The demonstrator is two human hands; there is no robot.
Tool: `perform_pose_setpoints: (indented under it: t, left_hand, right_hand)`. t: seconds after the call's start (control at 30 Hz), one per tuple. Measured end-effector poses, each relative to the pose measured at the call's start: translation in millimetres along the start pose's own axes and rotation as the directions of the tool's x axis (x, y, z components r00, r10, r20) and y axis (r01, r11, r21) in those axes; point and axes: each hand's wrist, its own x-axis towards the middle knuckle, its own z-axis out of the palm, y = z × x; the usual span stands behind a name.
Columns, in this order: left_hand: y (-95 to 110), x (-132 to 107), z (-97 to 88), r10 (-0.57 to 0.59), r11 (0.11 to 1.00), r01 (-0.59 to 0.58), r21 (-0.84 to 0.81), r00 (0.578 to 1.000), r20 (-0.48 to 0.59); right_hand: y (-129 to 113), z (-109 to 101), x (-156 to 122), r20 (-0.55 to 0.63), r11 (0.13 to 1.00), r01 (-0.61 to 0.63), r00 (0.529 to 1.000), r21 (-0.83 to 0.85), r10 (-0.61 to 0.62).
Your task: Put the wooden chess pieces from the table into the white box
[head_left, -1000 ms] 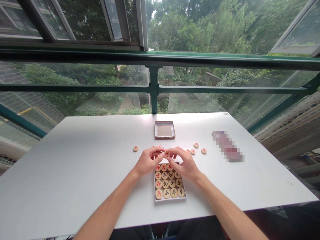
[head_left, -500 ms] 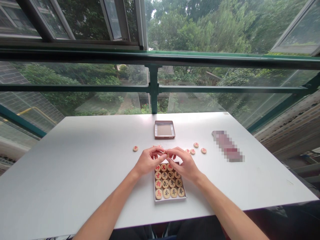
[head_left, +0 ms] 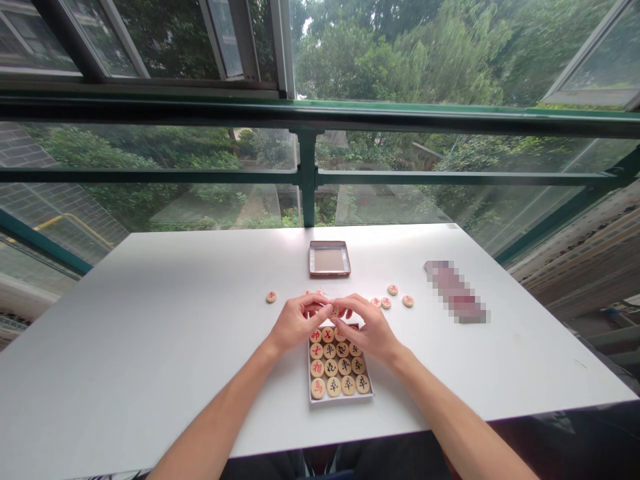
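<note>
Just beyond the far edge of a shallow box, my left hand [head_left: 301, 320] and my right hand [head_left: 366, 325] meet at the fingertips. Pinched between them is a round wooden xiangqi piece [head_left: 335, 311], partly covered by the fingers. Rows of pieces with red and black characters lie face up in the box [head_left: 342, 401]. My right hand overhangs its far right corner and hides part of the last row. Behind my fingers, a few red-marked pieces [head_left: 319, 293] show only in part.
The open box lid [head_left: 330, 274] lies farther back on the white table [head_left: 175, 347]. One loose piece [head_left: 271, 297] sits to the left, and several others, including one piece [head_left: 408, 301], are to the right. A blurred-out reddish object [head_left: 457, 293] rests farther right. Green railing and glass stand beyond the table.
The held piece has turned slightly between my fingertips and shows more of itself. Both hands stay in nearly the same place; the box and loose pieces have not moved.
</note>
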Motion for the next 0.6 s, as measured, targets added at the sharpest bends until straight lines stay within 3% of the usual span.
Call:
perform_pose_setpoints:
  t: [0.6]
  left_hand:
    - [-1.5, -0.6, -2.2, 0.030, 1.000, -0.030, 0.008, 1.000, -0.007]
  right_hand:
    - [1.6, -1.7, -1.7, 0.001, 0.999, -0.033, 0.999, -0.016, 0.033]
